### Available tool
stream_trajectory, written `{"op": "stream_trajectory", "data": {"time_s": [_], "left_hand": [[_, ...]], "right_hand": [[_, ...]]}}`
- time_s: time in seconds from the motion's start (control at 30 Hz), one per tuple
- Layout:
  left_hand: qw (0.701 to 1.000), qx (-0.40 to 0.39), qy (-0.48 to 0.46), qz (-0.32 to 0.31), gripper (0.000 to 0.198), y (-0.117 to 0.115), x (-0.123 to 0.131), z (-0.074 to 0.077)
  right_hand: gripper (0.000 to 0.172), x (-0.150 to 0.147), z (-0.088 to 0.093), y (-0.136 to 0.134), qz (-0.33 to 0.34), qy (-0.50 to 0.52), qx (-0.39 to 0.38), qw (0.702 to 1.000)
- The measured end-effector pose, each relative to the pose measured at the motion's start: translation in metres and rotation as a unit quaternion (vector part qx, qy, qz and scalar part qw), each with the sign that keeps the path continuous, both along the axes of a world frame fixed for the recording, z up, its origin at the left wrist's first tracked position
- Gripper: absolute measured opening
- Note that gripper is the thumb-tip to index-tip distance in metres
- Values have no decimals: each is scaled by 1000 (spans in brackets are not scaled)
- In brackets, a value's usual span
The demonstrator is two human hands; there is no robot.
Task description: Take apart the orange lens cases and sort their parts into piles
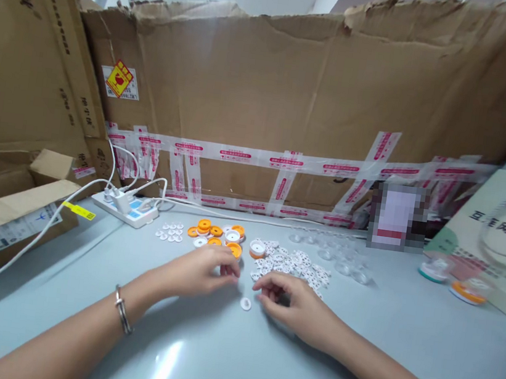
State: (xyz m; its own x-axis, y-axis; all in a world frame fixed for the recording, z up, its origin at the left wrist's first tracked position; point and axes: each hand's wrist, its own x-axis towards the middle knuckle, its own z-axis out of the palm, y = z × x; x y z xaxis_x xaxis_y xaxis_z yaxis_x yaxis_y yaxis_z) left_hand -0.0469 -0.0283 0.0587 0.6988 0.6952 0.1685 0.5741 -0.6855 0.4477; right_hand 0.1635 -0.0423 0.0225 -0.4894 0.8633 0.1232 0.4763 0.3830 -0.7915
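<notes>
A small round white disc [245, 304] lies flat on the table, just below and between my two hands. My left hand [207, 272] hovers at its upper left with loosely curled fingers and the thumb slightly apart; nothing shows in it. On the other side, my right hand [296, 307] has thumb and index finger apart, close to the disc without touching it. Behind my right hand spreads a heap of small white pieces with dark marks [296, 265]. Orange and white round parts [216, 231] are grouped beyond my left hand, with a white-and-orange round part [257, 248] beside the heap.
Small white pieces [169, 232] sit at the left, near a power strip [127, 207] with cables. Clear plastic parts [341, 257] lie at the back right. An open carton [10, 226] stands left, a printed box [499, 228] right, and a tall cardboard wall [247, 89] behind.
</notes>
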Motion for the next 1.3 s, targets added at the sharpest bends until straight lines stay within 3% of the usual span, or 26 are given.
{"op": "stream_trajectory", "data": {"time_s": [0.1, 0.27, 0.5, 0.73, 1.0, 1.3], "left_hand": [[999, -34, -3, -39, 12, -7, 10, -8], [999, -13, -11, -42, 9, -5, 16, -23], [998, -2, -31, -49, 8, -7, 20, -26], [981, -10, -194, 7, 11, -9, 18, -18], [964, 26, -262, -39, 9, -11, 18, -11], [962, 64, -259, -56, 11, -10, 17, -13]], "right_hand": [[16, -1, -2, 1, 1, -8, 7, 1000], [16, -3, -4, 1, 22, -8, 11, 1000], [15, -3, -5, -1, 33, -17, 25, 999], [19, -5, 4, -3, 25, 151, -119, 981], [16, -3, 14, -12, -11, 143, 8, 990], [17, -3, 12, -10, -9, 131, 0, 991]]}}
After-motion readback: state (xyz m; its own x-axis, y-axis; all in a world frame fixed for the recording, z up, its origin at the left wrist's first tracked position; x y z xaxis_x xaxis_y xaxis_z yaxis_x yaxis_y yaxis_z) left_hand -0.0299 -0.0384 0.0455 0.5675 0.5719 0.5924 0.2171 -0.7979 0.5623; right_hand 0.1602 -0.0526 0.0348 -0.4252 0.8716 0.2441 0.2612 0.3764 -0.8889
